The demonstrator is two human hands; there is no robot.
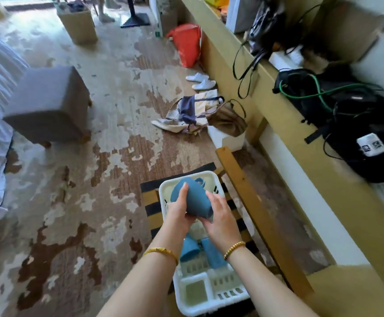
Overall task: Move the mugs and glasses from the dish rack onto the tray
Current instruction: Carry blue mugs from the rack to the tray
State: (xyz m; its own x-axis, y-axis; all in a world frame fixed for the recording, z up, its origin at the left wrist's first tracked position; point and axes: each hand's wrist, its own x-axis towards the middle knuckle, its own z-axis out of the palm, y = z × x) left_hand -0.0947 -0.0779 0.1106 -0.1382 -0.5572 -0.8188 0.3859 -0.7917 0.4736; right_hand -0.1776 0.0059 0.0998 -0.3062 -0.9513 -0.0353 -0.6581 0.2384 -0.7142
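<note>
Mug [192,197] — stiff, smooth, probably slippery — gripped by left hand [179,210] and right hand [220,215] over tray's [163,191] far end; handle offers surer hold.

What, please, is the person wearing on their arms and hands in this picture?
Both forearms are bare, with no sleeves in view and no gloves. The left wrist carries a thin yellow band with small dark marks. The right wrist carries a bracelet of round golden beads. No rings show on the fingers.

One head-worn wide-angle view looks forward and steeply down. The dish rack [206,291] sits nearest, the patterned carpet [108,92] stretching beyond.
</note>
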